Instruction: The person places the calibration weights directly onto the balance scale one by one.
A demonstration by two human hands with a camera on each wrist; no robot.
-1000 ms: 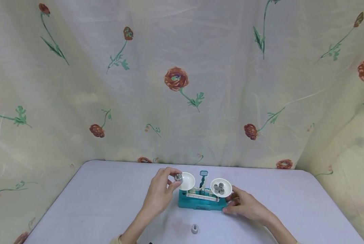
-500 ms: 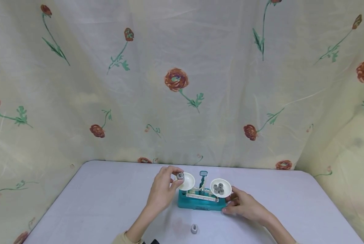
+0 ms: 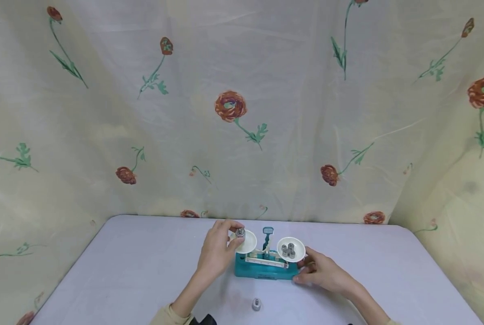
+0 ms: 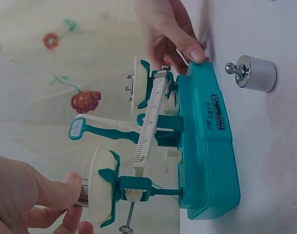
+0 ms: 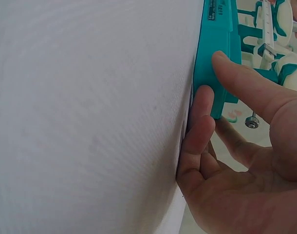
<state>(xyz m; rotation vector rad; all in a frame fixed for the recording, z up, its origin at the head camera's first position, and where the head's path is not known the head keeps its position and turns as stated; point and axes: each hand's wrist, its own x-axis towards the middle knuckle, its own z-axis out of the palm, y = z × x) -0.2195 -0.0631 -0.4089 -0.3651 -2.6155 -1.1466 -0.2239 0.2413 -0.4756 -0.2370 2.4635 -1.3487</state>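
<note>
A teal balance scale [image 3: 262,271] stands on the table, its beam sloping down to the right. My left hand [image 3: 216,250] pinches a metal weight [image 3: 240,232] at the left white pan [image 3: 248,246]. In the left wrist view this weight [image 4: 83,191] is right at the pan's face, largely covered by the fingers. My right hand [image 3: 327,273] holds the right end of the base; the right wrist view has its thumb [image 5: 231,70] on the teal base and other fingers curled at the end. Several small weights [image 3: 288,250] stand in the right pan [image 3: 300,254].
Another metal weight [image 3: 256,304] with a knob stands on the white tabletop [image 3: 144,271], in front of the scale. A flower-printed curtain [image 3: 266,180] hangs behind the table and along its sides.
My left hand has moved slightly right, bringing the weight from the left pan's edge to over it. My right hand stays at the base. The head view has shifted a little.
</note>
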